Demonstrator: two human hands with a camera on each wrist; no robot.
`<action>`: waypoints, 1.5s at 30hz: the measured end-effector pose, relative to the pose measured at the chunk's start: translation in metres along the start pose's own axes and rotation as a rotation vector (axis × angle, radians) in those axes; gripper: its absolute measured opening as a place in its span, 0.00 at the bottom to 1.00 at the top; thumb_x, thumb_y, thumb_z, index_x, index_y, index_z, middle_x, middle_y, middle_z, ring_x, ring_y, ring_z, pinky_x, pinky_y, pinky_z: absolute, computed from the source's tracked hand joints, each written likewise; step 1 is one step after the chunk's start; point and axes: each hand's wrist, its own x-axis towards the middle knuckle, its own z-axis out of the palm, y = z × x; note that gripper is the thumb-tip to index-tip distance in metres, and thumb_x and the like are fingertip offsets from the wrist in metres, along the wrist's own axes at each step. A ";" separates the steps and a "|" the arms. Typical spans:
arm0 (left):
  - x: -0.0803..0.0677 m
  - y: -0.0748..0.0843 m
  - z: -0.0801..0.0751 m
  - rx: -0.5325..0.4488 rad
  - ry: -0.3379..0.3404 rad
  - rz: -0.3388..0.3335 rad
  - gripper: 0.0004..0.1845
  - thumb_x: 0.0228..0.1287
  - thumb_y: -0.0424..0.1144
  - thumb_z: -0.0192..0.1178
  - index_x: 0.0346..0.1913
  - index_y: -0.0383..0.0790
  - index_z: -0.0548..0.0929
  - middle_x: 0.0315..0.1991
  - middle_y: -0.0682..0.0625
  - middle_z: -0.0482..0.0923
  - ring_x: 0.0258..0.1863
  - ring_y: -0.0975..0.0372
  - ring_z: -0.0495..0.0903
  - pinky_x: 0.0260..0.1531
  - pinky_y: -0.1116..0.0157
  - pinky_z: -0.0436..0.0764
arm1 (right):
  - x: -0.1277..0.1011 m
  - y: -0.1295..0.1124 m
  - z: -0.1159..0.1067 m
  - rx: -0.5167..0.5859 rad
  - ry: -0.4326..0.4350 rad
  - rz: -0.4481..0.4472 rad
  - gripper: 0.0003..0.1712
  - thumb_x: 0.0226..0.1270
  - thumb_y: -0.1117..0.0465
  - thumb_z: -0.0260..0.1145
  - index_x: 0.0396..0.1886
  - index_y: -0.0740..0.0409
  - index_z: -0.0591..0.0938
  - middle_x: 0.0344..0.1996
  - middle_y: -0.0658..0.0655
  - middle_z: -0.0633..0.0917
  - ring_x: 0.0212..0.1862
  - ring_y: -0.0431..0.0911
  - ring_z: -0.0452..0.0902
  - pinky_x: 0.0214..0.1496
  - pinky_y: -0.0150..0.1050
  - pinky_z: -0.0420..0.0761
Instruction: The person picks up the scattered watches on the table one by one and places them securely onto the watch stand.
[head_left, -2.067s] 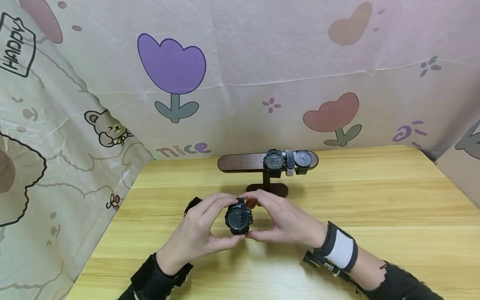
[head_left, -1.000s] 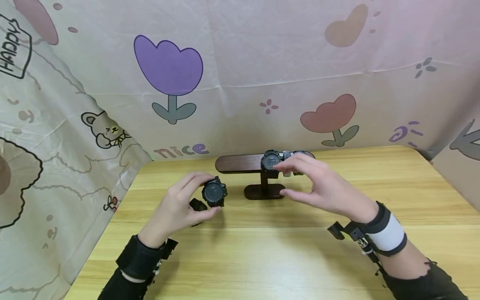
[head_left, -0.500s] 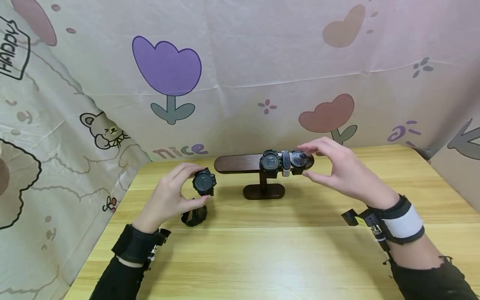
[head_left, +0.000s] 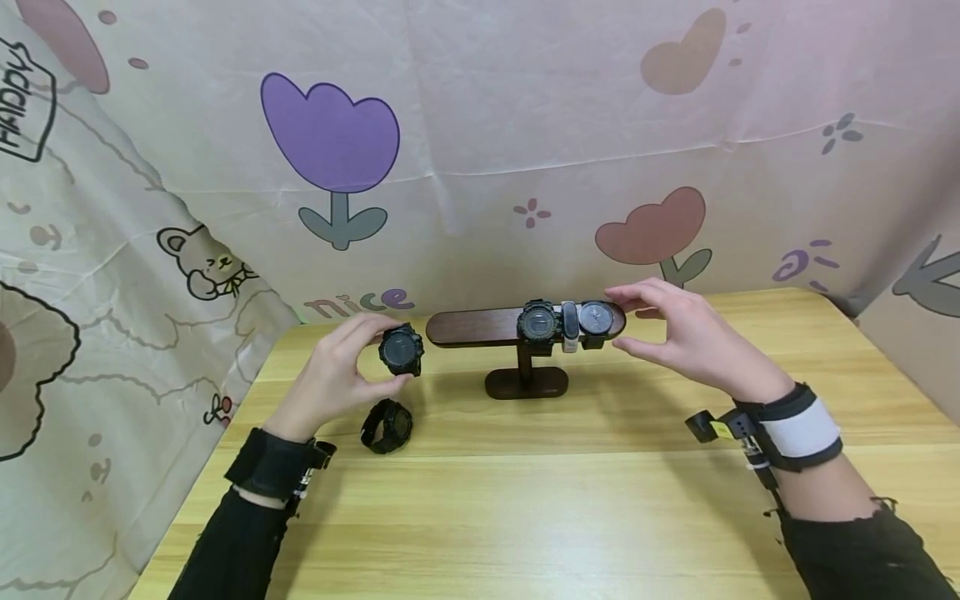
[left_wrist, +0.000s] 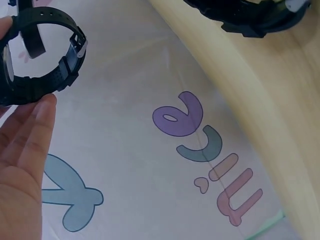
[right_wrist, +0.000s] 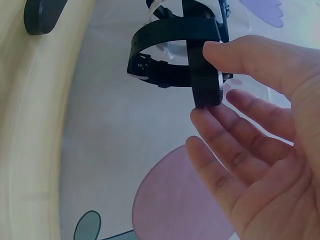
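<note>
My left hand (head_left: 326, 379) pinches a black digital watch (head_left: 401, 350) between thumb and fingers, off the left end of a dark wooden watch stand (head_left: 472, 328). Its buckled strap (left_wrist: 67, 75) forms a closed loop in the left wrist view. My right hand (head_left: 686, 337) pinches the right end of the stand's bar, thumb on one side and fingertips on the other. On the bar's right half sit a chunky black watch (head_left: 537, 322), a slim fitness band (head_left: 570, 322) and a round-faced watch (head_left: 596, 317). The bar's left half is bare.
Another black watch (head_left: 387, 426) lies buckled on the wooden table (head_left: 540, 508), below my left hand. The stand's oval base (head_left: 527, 383) rests near the table's back edge. A printed cloth (head_left: 465, 225) hangs behind it.
My left hand has carried the watch from the middle to the left and farther back, uncovering the watch on the table. My right hand has let go of that watch and moved to the stand's right end.
</note>
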 end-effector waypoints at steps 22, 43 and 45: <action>0.014 -0.015 0.008 -0.037 -0.029 -0.018 0.38 0.48 0.40 0.85 0.65 0.36 0.82 0.59 0.43 0.85 0.58 0.50 0.86 0.55 0.50 0.89 | -0.001 0.005 0.003 -0.006 -0.016 0.071 0.29 0.64 0.64 0.81 0.65 0.55 0.85 0.53 0.54 0.89 0.54 0.54 0.90 0.56 0.53 0.87; 0.030 -0.008 0.017 -0.068 -0.046 0.032 0.37 0.49 0.40 0.85 0.63 0.36 0.83 0.56 0.43 0.85 0.55 0.53 0.85 0.53 0.51 0.89 | -0.001 0.007 0.004 -0.022 -0.010 0.076 0.28 0.64 0.62 0.81 0.64 0.54 0.85 0.52 0.51 0.89 0.54 0.49 0.88 0.57 0.47 0.86; 0.032 -0.007 0.018 -0.070 -0.051 0.028 0.37 0.49 0.41 0.85 0.63 0.36 0.83 0.56 0.44 0.85 0.54 0.53 0.84 0.53 0.51 0.89 | -0.001 0.008 0.004 -0.025 -0.010 0.076 0.29 0.64 0.62 0.81 0.64 0.54 0.85 0.52 0.51 0.89 0.54 0.49 0.88 0.56 0.41 0.86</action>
